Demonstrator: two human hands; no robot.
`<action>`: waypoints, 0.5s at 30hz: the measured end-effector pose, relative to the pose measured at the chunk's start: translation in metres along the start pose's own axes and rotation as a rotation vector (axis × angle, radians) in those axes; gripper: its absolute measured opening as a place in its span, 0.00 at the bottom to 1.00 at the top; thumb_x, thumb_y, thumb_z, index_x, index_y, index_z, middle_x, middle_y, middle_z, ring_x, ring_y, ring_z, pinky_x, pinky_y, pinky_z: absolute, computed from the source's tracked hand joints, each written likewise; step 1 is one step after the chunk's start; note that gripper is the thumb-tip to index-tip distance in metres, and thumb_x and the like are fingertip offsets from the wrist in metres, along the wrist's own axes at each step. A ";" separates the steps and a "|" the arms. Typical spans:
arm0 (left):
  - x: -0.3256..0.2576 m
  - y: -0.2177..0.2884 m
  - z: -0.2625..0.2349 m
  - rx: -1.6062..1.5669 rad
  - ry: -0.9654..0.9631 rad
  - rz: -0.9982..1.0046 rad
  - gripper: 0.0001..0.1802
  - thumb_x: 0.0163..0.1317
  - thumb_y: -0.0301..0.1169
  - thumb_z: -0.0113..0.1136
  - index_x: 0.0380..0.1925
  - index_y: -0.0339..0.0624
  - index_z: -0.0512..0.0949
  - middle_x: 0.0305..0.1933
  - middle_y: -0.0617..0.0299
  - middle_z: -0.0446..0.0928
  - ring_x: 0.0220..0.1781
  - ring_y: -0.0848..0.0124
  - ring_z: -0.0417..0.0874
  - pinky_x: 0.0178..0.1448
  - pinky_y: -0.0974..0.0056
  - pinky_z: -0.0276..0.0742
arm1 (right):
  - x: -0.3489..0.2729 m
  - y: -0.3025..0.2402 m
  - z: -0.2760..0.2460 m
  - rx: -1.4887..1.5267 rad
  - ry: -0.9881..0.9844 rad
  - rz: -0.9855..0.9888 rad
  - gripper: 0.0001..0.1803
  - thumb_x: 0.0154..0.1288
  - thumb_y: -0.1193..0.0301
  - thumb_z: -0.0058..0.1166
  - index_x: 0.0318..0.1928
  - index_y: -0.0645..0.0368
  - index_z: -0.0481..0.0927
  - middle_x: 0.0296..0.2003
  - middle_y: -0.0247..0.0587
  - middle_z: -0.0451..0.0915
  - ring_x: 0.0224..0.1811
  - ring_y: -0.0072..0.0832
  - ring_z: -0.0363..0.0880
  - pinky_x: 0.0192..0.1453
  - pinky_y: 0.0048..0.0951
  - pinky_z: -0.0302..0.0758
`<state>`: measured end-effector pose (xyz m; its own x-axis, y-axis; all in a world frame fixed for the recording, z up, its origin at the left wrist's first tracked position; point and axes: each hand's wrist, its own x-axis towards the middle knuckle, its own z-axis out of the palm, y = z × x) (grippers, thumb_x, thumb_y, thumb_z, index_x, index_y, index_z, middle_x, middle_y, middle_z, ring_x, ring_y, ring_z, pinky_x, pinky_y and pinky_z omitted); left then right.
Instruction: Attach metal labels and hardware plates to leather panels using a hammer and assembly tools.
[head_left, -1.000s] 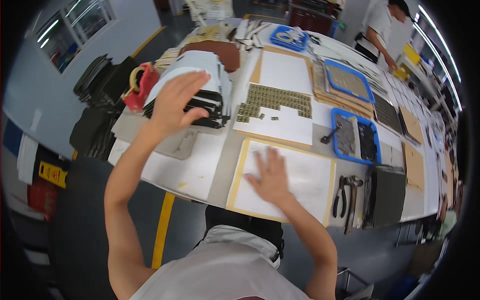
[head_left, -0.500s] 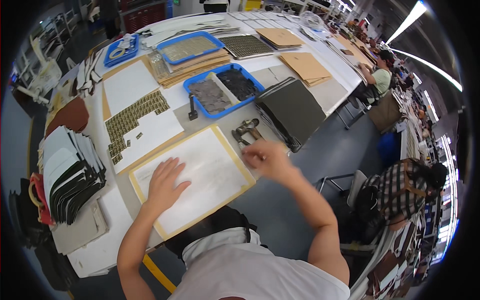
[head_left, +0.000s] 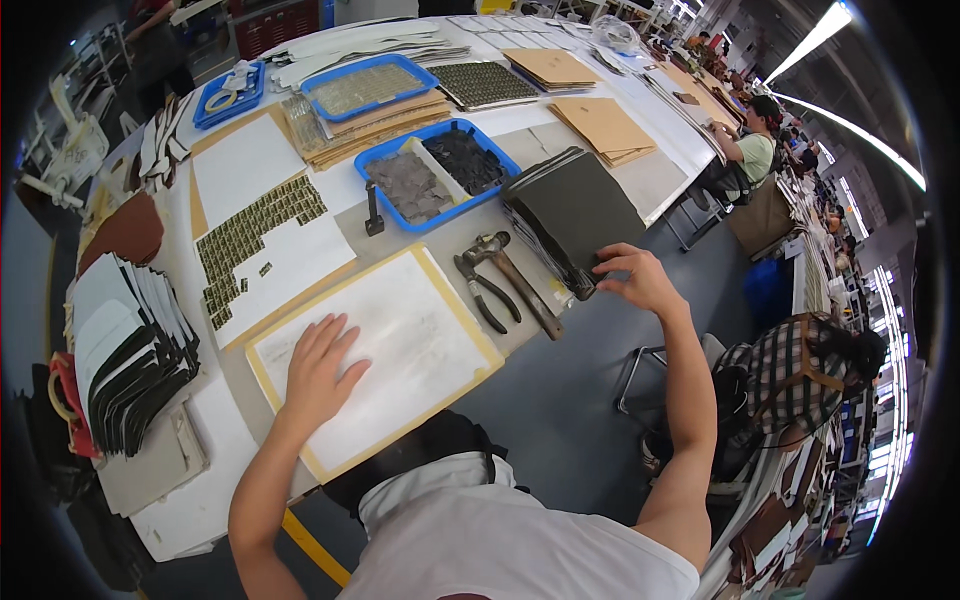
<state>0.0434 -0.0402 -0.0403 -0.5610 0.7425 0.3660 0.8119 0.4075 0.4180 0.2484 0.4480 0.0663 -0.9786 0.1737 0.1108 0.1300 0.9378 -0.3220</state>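
My left hand [head_left: 322, 372] lies flat, fingers spread, on a white board [head_left: 415, 330] edged with yellow tape. At the right, my right hand [head_left: 640, 278] is at the near corner of a stack of dark grey-green sheets [head_left: 580, 205]. Its fingers are bent and apart, with nothing visibly held; whether the fingertips touch the stack I cannot tell. Between the board and that stack lie pliers [head_left: 483, 292] with dark handles and a hammer [head_left: 522, 283] with a wooden handle.
A blue tray [head_left: 440, 222] of grey and black pieces stands beyond the board. Small gold-patterned pieces [head_left: 255, 235] lie on white card to the left. Stacked black-and-white sheets [head_left: 130, 350] occupy the left edge. A person in a checked shirt [head_left: 800, 370] sits at the right.
My right hand has moved right, from beside the board's right edge and the tools to the dark stack's corner. The pliers and hammer now show fully. My left hand stays on the board.
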 end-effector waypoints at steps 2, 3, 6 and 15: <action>-0.001 -0.001 0.000 0.003 -0.004 -0.004 0.26 0.62 0.39 0.71 0.57 0.38 0.82 0.69 0.47 0.76 0.74 0.50 0.72 0.78 0.46 0.62 | 0.002 0.000 -0.002 0.005 -0.032 0.001 0.18 0.53 0.70 0.74 0.47 0.49 0.91 0.53 0.40 0.85 0.54 0.43 0.84 0.57 0.39 0.80; -0.001 -0.002 0.000 0.008 -0.007 -0.007 0.26 0.62 0.39 0.71 0.58 0.38 0.82 0.69 0.47 0.75 0.74 0.50 0.72 0.79 0.46 0.62 | 0.003 -0.003 -0.004 0.013 -0.038 0.001 0.15 0.54 0.71 0.72 0.45 0.51 0.91 0.51 0.41 0.85 0.53 0.44 0.84 0.57 0.39 0.80; 0.001 -0.001 0.001 -0.010 0.010 -0.001 0.24 0.61 0.36 0.72 0.55 0.37 0.83 0.68 0.46 0.76 0.73 0.50 0.73 0.77 0.47 0.65 | 0.005 0.002 -0.007 0.025 0.066 -0.034 0.10 0.58 0.73 0.68 0.42 0.57 0.89 0.46 0.41 0.87 0.48 0.41 0.85 0.55 0.36 0.80; -0.011 -0.030 0.006 -0.731 0.214 -0.427 0.18 0.66 0.33 0.70 0.52 0.34 0.84 0.51 0.49 0.86 0.48 0.59 0.89 0.55 0.60 0.85 | 0.030 -0.141 0.025 0.223 0.929 -0.118 0.03 0.73 0.79 0.55 0.43 0.65 0.81 0.36 0.38 0.88 0.28 0.19 0.79 0.33 0.23 0.76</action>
<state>0.0261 -0.0572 -0.0613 -0.8715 0.4585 0.1738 0.2594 0.1303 0.9570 0.1970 0.3132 0.0921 -0.4535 0.3412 0.8234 -0.0882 0.9021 -0.4224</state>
